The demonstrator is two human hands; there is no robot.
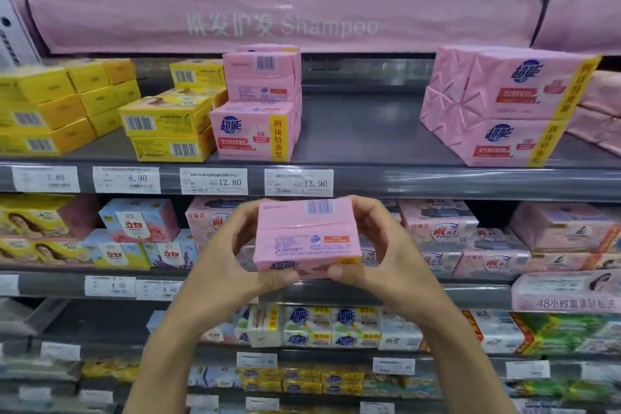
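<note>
Pink soap pack (pixel 307 235): held mid-air before the shelf (pixel 437 178), barcode up | left hand (pixel 242 255): fingers clamped on its left end | right hand (pixel 379 245): fingers clamped on its right end | matching stack (pixel 258 104) above on shelf.

- Your left hand (pixel 242 252) and right hand (pixel 379 245) grip a pink soap pack (pixel 307 235) by its ends
- It's below the shelf (pixel 470 178) with a pink stack (pixel 260 104), barcode up
</note>
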